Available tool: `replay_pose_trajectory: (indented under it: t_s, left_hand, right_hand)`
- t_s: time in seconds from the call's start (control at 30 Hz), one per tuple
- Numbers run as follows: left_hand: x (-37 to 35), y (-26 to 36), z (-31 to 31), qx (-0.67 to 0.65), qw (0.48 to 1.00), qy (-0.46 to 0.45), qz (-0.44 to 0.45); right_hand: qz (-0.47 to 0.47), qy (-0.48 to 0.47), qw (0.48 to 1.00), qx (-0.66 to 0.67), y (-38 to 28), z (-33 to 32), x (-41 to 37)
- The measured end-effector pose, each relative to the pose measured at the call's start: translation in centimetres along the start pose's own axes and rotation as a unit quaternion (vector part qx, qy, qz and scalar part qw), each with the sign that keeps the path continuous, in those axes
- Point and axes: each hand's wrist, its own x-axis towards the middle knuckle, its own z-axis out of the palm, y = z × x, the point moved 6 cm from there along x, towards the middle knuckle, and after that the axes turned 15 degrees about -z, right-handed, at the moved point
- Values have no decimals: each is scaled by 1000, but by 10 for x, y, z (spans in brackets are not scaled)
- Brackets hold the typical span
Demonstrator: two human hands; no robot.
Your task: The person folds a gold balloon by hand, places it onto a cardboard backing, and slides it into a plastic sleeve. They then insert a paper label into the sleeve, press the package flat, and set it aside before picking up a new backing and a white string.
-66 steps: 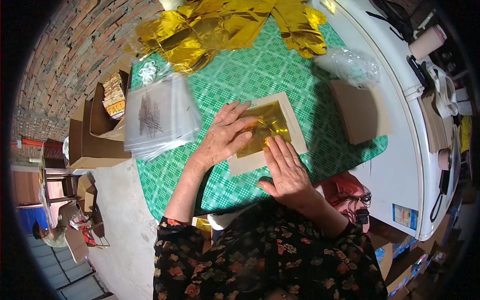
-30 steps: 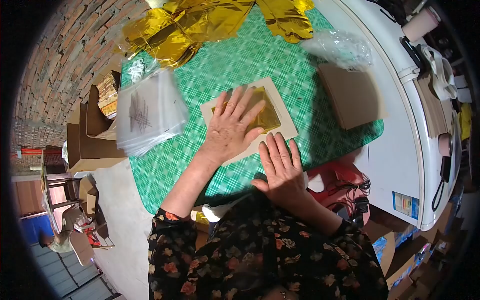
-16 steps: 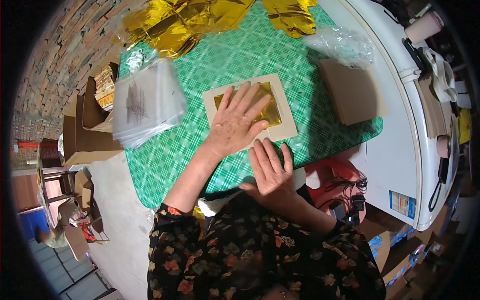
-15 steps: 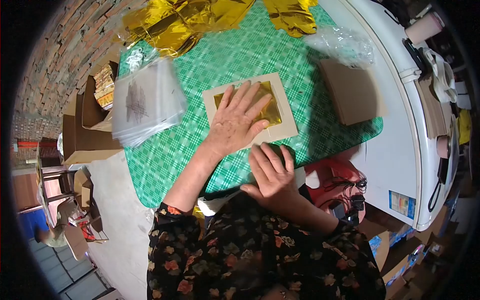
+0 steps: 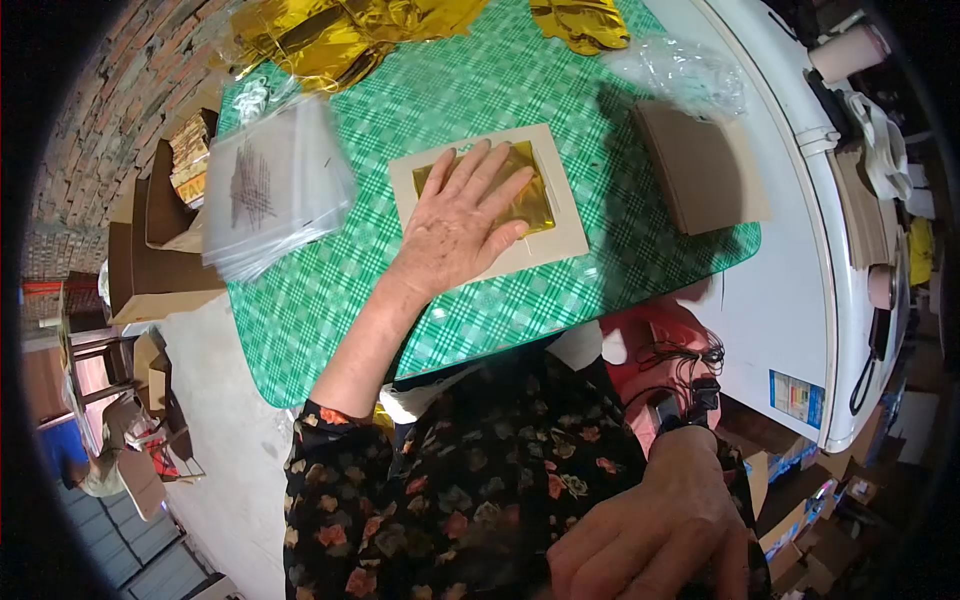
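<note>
My left hand (image 5: 455,225) lies flat with its fingers stretched out on a shiny gold foil sheet (image 5: 541,210). Under the foil is a beige cardboard square (image 5: 567,232), resting on the green checked tabletop. The hand covers the foil's left part. Low at the right, in front of the floral clothing, hangs my right hand (image 5: 650,540). Its back faces up and its fingers point down, bent; the fingertips run out of the picture, so anything in them is hidden.
A pile of clear plastic bags (image 5: 285,190) is at the table's left, beside open cardboard boxes (image 5: 165,280). Gold foil (image 5: 340,45) is heaped at the back. A cardboard stack (image 5: 700,170) and crumpled clear plastic (image 5: 685,75) lie at the right, against a white fridge (image 5: 775,290).
My right hand has left the table's front edge and moved down and right, close to the body. My left hand stays on the foil. The view has shifted slightly.
</note>
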Motion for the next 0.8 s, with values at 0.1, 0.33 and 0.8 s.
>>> replay_pose_trajectory:
  t_s: [0.1,0.33,0.8]
  left_hand:
    - [-1,0,1,-4,1000,14,8]
    - [-2,1,-1,-13,1000,-13,4]
    - [-26,5,-7,0,999,-23,32]
  right_hand:
    - [91,-71,993,-15,-3,-26,-1]
    - [234,-136,495,-825,-38,-141,-74]
    - [236,-249,454,-822,-23,-117,-113]
